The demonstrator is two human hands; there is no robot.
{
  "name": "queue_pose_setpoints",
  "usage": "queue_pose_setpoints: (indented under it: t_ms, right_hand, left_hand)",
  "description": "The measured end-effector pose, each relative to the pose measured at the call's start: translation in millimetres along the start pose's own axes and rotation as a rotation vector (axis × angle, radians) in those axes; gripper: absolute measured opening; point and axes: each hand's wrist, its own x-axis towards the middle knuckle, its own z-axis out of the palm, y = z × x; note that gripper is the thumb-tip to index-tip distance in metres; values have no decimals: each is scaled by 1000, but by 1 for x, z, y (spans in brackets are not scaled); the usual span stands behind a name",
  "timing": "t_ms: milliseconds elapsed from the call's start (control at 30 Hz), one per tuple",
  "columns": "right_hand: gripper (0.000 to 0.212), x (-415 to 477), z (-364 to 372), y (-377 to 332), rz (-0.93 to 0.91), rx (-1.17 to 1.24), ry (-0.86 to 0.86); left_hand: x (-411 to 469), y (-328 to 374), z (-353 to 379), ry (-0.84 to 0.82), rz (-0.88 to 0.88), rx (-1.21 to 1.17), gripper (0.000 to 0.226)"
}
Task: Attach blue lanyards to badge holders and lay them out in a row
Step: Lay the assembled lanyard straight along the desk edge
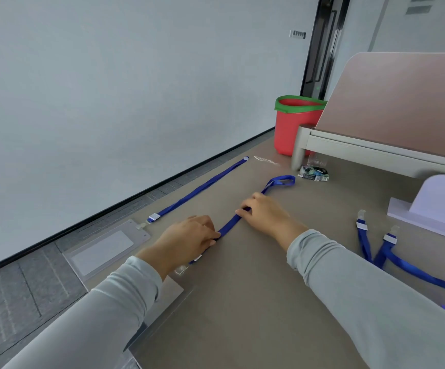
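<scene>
Both hands pinch one flat blue fabric lanyard (229, 222) on the grey-brown bench (256, 302).

The left hand (189, 239) grips the strap near its clear clip end; the right hand (262, 213) closes its fingers on it further along, its loop lying beyond. A clear plastic badge holder (104, 250) with another blue lanyard (200, 187) lies left of the left hand. Two loose blue lanyards (383, 251) lie right of the right hand.

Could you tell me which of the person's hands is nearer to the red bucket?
The right. The right hand rests on the lanyard further up the table, toward the red bucket. The left hand pinches the lanyard lower down, nearer the person.
</scene>
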Motion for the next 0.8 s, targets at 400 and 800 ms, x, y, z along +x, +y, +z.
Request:
queue_pose_setpoints:
  t_ms: [400,800]
  right_hand:
    - [60,4,9,15,213,-135,-1]
    - [56,37,3,46,248,-50,38]
  left_hand:
    - [31,14,-18,-5,28,44,33]
    - [90,15,-17,23,120,1,26]
